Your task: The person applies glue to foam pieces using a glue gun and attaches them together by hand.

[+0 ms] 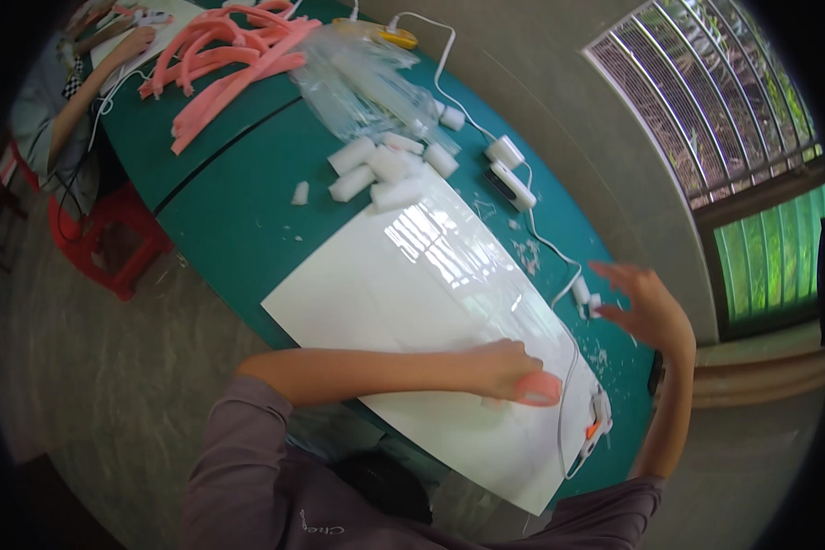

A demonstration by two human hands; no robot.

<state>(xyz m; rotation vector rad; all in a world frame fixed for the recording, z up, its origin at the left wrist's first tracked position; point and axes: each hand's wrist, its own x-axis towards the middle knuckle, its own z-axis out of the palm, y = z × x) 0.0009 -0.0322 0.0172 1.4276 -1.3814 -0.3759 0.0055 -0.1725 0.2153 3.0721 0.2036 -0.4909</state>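
My left hand [497, 368] is closed round a coral-pink rounded piece [539, 389], low over the white board [339, 293]. Its near end sticks out past my fingers; the rest is hidden in the grip. Off to the right, my right hand [649, 310] is raised with the fingers spread and holds nothing. Small white foam pieces [581, 291] lie close by its fingertips. A white hot-glue gun [599, 420] with an orange part rests at the board's right edge, to the right of my left hand.
White foam cylinders [397, 194] are heaped at the board's far end, before clear plastic bags [362, 87]. Pink plush tubes [238, 55] pile up farther back on the green table [220, 220]. A white cord [552, 240] trails along the right. At far left sits a co-worker [60, 137].
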